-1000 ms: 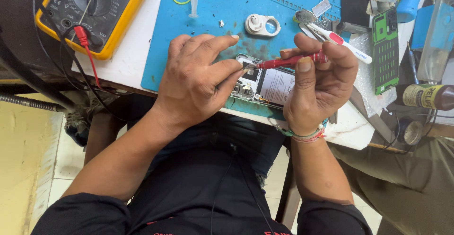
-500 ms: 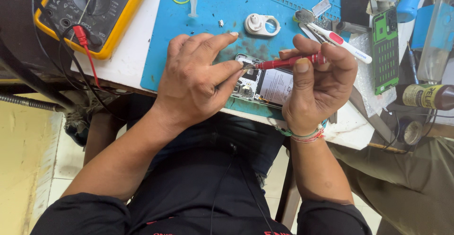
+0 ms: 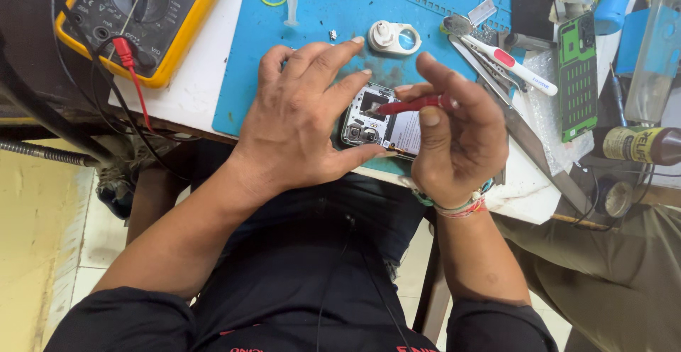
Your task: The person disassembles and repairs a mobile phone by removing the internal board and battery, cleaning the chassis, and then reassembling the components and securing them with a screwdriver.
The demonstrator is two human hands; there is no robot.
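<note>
Screwdriver (image 3: 415,103) lies crosswise, tip left onto phone (image 3: 383,125).

— What's that under your left hand (image 3: 301,121)?

— An opened phone (image 3: 379,121): bare metal shields, dull grey, beside a matt pale label. My right hand (image 3: 457,143) pinches a red tool (image 3: 415,104), glossy plastic.

— And the mat (image 3: 319,19)?

— Blue, rubbery, matt, scuffed dark just above the phone.

— Left of the mat?

— A meter (image 3: 138,12) in a yellow rubbery casing on the smooth white desk (image 3: 191,90).

— Right of it?

— Shiny metal tweezers (image 3: 521,129).
</note>
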